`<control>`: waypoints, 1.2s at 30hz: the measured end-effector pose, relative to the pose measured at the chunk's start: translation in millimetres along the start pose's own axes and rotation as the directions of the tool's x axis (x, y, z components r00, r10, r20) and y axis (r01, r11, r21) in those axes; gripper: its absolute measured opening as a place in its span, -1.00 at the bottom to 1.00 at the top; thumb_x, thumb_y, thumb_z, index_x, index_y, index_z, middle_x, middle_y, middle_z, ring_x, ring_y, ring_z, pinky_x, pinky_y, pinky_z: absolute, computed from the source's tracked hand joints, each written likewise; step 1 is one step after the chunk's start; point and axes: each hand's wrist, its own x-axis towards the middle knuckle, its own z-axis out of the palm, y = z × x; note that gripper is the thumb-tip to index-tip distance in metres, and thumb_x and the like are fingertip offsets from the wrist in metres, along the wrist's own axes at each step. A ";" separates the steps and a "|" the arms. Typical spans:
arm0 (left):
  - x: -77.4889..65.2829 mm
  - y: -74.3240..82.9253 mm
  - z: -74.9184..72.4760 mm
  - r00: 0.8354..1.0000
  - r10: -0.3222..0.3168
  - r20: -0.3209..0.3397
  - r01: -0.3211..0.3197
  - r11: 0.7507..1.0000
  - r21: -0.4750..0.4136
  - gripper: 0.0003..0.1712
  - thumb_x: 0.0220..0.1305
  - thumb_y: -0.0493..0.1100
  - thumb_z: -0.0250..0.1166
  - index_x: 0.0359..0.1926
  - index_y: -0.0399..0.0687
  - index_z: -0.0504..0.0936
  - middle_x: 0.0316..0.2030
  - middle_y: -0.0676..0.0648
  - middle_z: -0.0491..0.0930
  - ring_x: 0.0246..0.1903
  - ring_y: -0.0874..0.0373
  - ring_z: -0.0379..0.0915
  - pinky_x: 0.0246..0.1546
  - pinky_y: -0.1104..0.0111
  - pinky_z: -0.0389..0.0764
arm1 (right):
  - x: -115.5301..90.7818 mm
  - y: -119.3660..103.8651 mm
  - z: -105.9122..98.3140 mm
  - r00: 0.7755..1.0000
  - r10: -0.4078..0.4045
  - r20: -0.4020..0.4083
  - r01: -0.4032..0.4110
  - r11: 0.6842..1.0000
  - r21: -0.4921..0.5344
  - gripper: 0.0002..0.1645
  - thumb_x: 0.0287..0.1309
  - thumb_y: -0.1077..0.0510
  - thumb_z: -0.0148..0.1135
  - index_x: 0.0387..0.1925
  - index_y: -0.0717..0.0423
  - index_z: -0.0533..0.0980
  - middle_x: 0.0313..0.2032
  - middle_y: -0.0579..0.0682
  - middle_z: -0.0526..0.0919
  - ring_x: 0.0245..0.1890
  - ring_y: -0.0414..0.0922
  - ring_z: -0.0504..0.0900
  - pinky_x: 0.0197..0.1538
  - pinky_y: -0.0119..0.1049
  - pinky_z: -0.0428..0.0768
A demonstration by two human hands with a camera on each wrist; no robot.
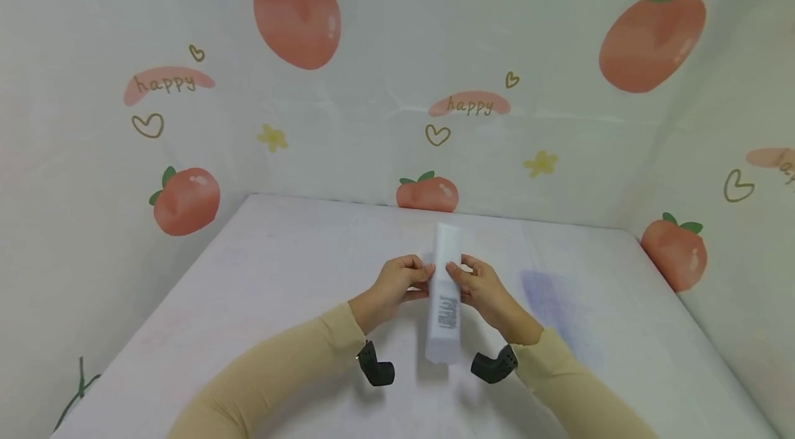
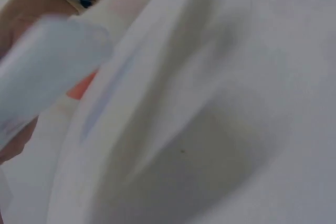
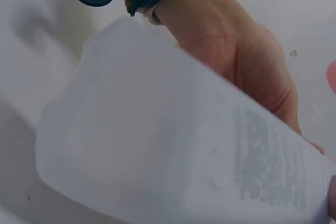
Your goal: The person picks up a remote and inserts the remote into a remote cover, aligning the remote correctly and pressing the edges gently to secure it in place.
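A long white box-like container [image 1: 444, 339] with grey printed text on its lower front stands tilted between my two hands, its lower end toward me. My left hand [image 1: 395, 281] grips its left side near mid-length, the thumb along the edge. From the right, my right hand [image 1: 492, 292] holds it at about the same height, thumb on the front face. The left wrist view catches one pale, blurred end of the container [image 2: 58, 66]. Up close in the right wrist view, the container [image 3: 136, 124] shows a smooth, rounded-cornered end and blurred lines of print.
A white-covered table [image 1: 323, 239] spreads beneath the hands, with a faint purple patch [image 1: 549, 297] to the right. Behind it hangs a white curtain [image 1: 379, 80] printed with peaches, hearts and flowers. A green cord [image 1: 81, 387] shows at the near left edge.
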 end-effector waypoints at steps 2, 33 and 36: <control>-1.0 2.0 0.1 1.000 -0.017 -0.026 0.016 0.999 -0.035 -0.73 0.25 -0.18 0.33 -0.56 0.01 0.47 -0.52 0.05 0.54 -0.54 0.21 0.51 -0.39 0.39 0.64 | -0.8 -1.5 0.6 1.000 -0.005 0.023 0.005 1.000 0.006 -0.27 0.43 0.03 0.03 0.37 0.42 0.06 -0.18 -0.08 0.63 -0.23 -0.25 0.66 -0.09 -0.35 0.62; 4.7 15.0 -4.3 0.993 0.100 0.070 -0.116 0.947 0.299 -0.43 0.11 -0.13 0.46 0.14 -0.11 0.48 -0.08 -0.18 0.56 -0.17 0.06 0.54 -0.16 0.19 0.68 | 0.9 -6.8 10.1 0.995 -0.010 -0.099 0.016 0.998 0.061 -0.28 0.41 0.03 0.05 0.40 0.25 0.04 0.15 0.22 0.42 -0.07 -0.16 0.59 0.06 -0.27 0.58; 6.0 16.5 -5.0 0.995 0.096 0.027 -0.099 0.965 0.242 -0.41 0.16 -0.14 0.43 0.19 -0.14 0.44 -0.03 -0.21 0.61 -0.18 0.09 0.59 -0.12 0.19 0.67 | -0.8 -2.4 8.3 0.995 0.009 -0.097 0.002 0.993 0.115 -0.29 0.44 0.04 0.01 0.42 0.27 0.01 0.20 0.22 0.38 -0.04 -0.18 0.59 0.08 -0.33 0.56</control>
